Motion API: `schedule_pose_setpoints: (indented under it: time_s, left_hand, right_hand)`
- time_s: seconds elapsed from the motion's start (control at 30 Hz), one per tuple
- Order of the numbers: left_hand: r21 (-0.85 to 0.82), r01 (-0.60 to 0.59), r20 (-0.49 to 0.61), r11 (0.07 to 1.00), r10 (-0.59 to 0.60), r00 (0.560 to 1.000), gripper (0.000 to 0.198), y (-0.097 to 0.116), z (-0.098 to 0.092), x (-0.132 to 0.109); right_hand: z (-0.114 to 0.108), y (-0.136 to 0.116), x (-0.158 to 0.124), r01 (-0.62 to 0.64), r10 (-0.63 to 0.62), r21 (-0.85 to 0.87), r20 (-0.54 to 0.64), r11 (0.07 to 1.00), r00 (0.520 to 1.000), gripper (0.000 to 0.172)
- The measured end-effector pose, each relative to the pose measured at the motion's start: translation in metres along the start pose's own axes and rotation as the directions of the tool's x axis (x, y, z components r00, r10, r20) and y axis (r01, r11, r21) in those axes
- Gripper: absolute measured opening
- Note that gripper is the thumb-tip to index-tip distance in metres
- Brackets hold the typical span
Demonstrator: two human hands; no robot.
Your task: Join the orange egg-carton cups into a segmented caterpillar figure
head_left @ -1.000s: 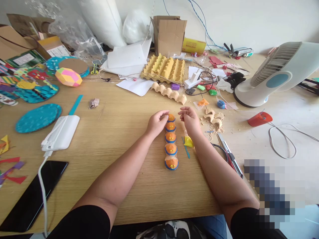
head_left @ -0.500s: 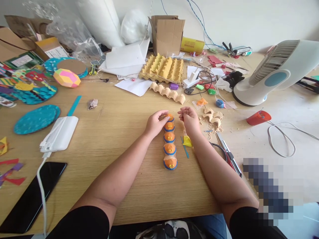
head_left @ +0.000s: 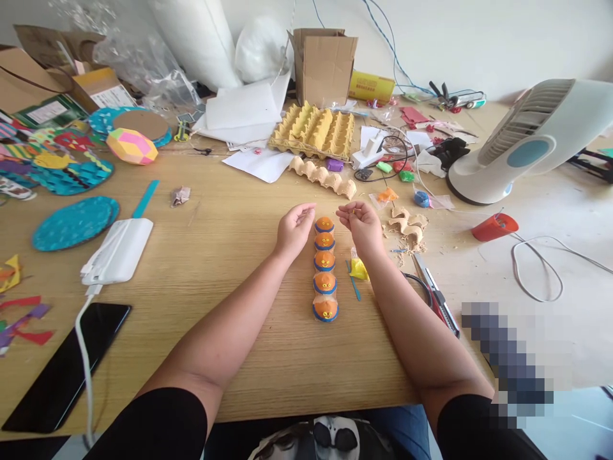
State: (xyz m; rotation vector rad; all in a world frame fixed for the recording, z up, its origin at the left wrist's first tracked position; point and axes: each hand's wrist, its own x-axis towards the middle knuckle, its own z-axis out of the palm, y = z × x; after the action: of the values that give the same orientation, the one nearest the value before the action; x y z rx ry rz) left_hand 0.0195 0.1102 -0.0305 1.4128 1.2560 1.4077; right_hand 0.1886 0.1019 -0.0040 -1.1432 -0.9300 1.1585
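Left hand (head_left: 293,229) withdrawn from orange-faced strip (head_left: 325,261); cluttered table (head_left: 234,223)

The row of domes (head_left: 325,262) is bright orange, each dome banded in deep blue at its base and dotted with little yellow eyes; the soft packet (head_left: 359,269) near it is vivid yellow, the thin stick (head_left: 353,281) blue; across from me the egg tray (head_left: 311,131) is mustard yellow; the faceted ball (head_left: 132,145) mixes pink, yellow and orange patches; the oval pieces (head_left: 75,223) are turquoise with paler flecks; the cup (head_left: 493,227) is red, the fan (head_left: 522,128) off-white with a blue oval.
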Motion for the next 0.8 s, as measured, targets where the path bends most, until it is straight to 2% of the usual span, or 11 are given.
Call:
schedule_pose_setpoints:
  time_s: [0.07,0.2,0.33,0.47,0.57,0.7,0.8]
  left_hand:
    - [0.001,-0.032,-0.06,1.0,0.032,0.998,0.032,0.005,-0.002,0.0]
    - [-0.033,-0.082,-0.157,0.996,0.075,0.985,0.027,0.018,-0.007,0.0]
    - [-0.058,-0.107,-0.161,0.993,0.096,0.982,0.024,0.038,-0.012,-0.004]
    - [-0.045,-0.114,-0.161,0.992,0.105,0.981,0.024,0.063,-0.024,-0.028]
    - [-0.045,-0.069,-0.099,0.997,0.064,0.993,0.025,0.077,-0.035,-0.059]
    - [-0.018,-0.032,0.023,0.999,0.032,0.999,0.026,0.086,-0.043,-0.097]
    - [0.105,-0.149,0.137,0.983,0.134,0.981,0.025,0.086,-0.043,-0.115]
  right_hand:
    - [0.003,-0.007,-0.005,0.008,-0.008,0.011,-0.001,1.0,1.0,0.008]
    - [0.008,-0.027,-0.018,0.018,-0.02,0.042,0.031,0.999,0.999,0.014]
    - [0.009,-0.05,-0.031,0.03,-0.031,0.02,0.053,0.999,0.998,0.023]
    - [0.002,-0.066,-0.051,0.057,-0.054,-0.028,0.12,0.998,0.991,0.031]
    - [-0.005,-0.067,-0.075,0.035,-0.029,-0.036,0.157,0.999,0.987,0.034]
    - [-0.011,-0.052,-0.109,-0.067,0.07,-0.022,0.217,0.997,0.974,0.033]
    - [-0.009,-0.039,-0.127,-0.091,0.099,-0.042,0.252,0.995,0.963,0.031]
